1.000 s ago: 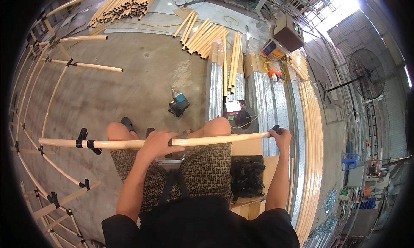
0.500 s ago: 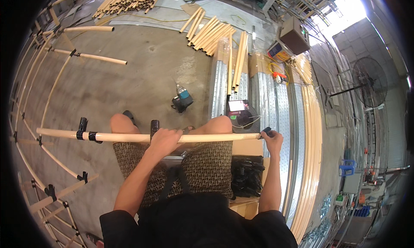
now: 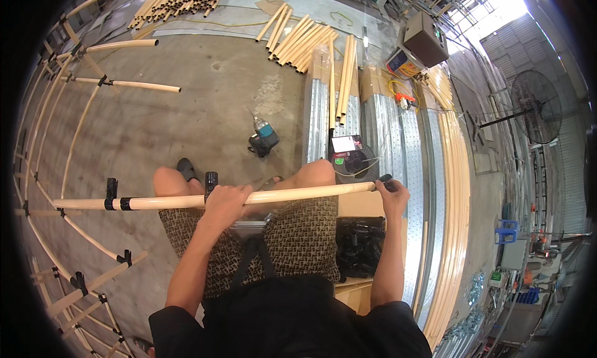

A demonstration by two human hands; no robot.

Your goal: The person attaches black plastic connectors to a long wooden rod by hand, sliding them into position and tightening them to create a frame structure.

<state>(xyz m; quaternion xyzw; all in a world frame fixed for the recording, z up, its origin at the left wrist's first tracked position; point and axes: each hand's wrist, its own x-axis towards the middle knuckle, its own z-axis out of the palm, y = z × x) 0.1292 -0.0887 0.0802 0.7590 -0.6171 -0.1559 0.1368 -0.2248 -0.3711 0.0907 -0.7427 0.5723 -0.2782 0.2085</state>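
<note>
A long cream-coloured pipe (image 3: 298, 195) lies across my thighs, its right end tilted slightly up. My left hand (image 3: 227, 204) is closed around it from above, left of its middle. Just beyond that hand a black pipe joint (image 3: 211, 180) stands up from the pipe. Further left, another black joint (image 3: 111, 194) and a black collar (image 3: 125, 204) sit on it. My right hand (image 3: 393, 197) pinches a small black joint (image 3: 384, 182) at the pipe's right end; whether it is fully seated, I cannot tell. An open box of black joints (image 3: 359, 246) stands below my right hand.
A teal and black cordless driver (image 3: 263, 138) rests on the floor ahead. Bundled metal profiles (image 3: 388, 137) and long cream pipes (image 3: 449, 190) run along the right. A framework of joined pipes (image 3: 81, 115) stands at left. Cut pipes (image 3: 305, 44) lie at the back.
My left hand and the joint beside it have shifted slightly left. The pipe's right end has risen a little, with my right hand still at the black joint there.
</note>
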